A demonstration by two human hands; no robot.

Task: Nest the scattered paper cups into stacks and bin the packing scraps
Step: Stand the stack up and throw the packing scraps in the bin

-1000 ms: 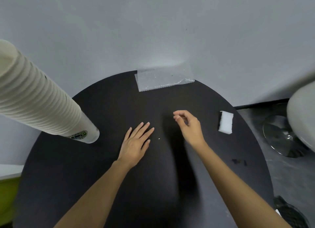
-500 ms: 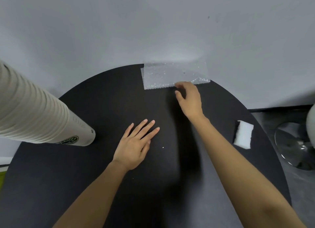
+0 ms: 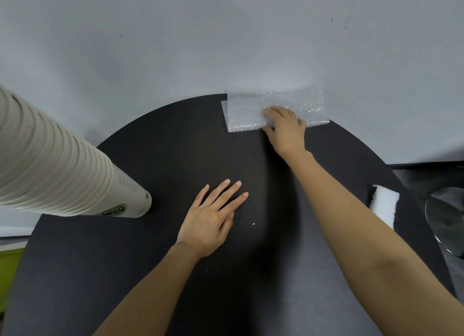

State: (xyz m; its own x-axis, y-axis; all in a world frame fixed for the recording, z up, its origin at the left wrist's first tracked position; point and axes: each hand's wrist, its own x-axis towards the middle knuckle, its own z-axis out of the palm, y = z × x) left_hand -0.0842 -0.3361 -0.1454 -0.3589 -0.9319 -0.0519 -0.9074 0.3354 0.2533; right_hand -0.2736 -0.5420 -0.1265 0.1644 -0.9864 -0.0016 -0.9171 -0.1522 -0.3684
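Paper cup stack (image 3: pixel 62 170): one tall nested column, leaning in from the left, with its lowest cup resting on the round black table (image 3: pixel 125 260).

Right arm: extended across the table to its far edge. Left forearm: angled in from the near edge.

Bubble wrap sheet (image 3: pixel 246 112): lies flat at the far edge of the table, against the grey wall.

Left hand (image 3: pixel 211 220): released, palm down on the bare tabletop, fingers straight and slightly spread, holding nothing.

Right hand (image 3: pixel 286 127): grasps the near edge of the bubble wrap sheet, bent fingers on top and thumb at the edge.

White foam block (image 3: pixel 384 205): lies near the right edge of the table, apart from both hands.
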